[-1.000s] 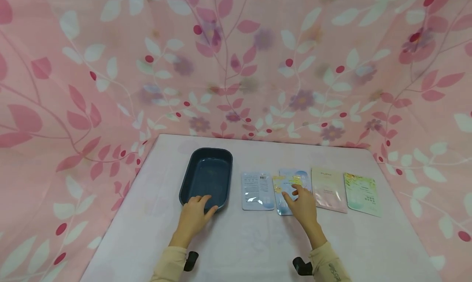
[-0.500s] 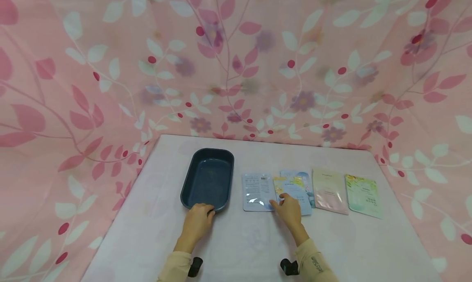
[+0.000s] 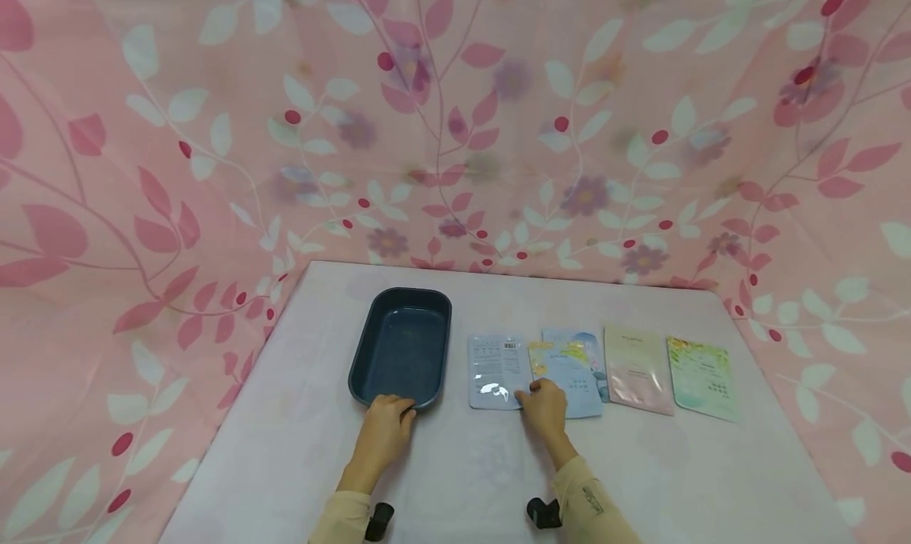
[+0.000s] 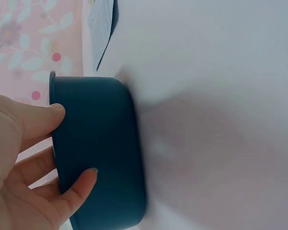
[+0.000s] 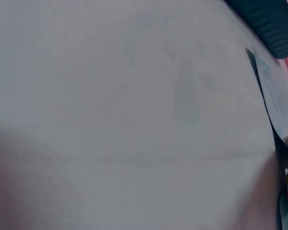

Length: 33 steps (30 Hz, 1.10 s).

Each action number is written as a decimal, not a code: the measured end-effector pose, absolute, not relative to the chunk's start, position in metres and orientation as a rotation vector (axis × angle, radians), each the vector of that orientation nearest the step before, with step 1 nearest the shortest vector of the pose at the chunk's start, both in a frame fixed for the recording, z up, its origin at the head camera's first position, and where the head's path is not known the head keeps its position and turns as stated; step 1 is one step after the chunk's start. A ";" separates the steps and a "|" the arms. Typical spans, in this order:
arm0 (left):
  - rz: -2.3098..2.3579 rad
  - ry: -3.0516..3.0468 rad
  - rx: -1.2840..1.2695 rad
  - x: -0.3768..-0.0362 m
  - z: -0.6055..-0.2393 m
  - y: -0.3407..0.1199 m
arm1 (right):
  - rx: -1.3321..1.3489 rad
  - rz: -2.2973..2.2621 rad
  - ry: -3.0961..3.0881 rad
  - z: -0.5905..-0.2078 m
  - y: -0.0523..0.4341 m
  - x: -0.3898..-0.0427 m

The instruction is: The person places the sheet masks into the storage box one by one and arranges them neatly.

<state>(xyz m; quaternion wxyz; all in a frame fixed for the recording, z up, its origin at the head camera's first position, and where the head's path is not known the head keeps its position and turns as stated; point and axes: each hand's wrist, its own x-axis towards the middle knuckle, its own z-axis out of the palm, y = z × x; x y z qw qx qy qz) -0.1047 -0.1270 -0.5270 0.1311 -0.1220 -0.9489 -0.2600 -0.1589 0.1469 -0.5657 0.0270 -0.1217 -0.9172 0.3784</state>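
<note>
Left hand was gripping the near end of the dark blue tray, while the right hand pinched the near edge of the blue sachet lying on the table. Looked like early days: tray was empty, and all four sachets, including the barcode, pink and green ones, were lined up beside it.

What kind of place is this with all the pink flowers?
Probably a small tabletop set made for filming, not a real room. A pink leafy cloth hangs all around a white table, with a blue tray and four sachets laid in a neat row.
</note>
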 end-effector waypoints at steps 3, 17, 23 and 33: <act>-0.760 -2.726 -0.364 -0.104 -0.528 -0.126 | -0.504 1.472 -2.775 -0.561 0.150 -0.162; -0.740 -2.497 -0.390 -0.103 -0.546 -0.127 | -0.527 2.001 -2.582 -0.523 0.166 -0.166; -0.671 -2.421 -0.343 -0.103 -0.552 -0.124 | -0.468 2.026 -2.548 -0.511 0.163 -0.165; -0.658 -2.376 -0.371 -0.105 -0.553 -0.125 | -0.340 2.040 -2.505 -0.499 0.160 -0.163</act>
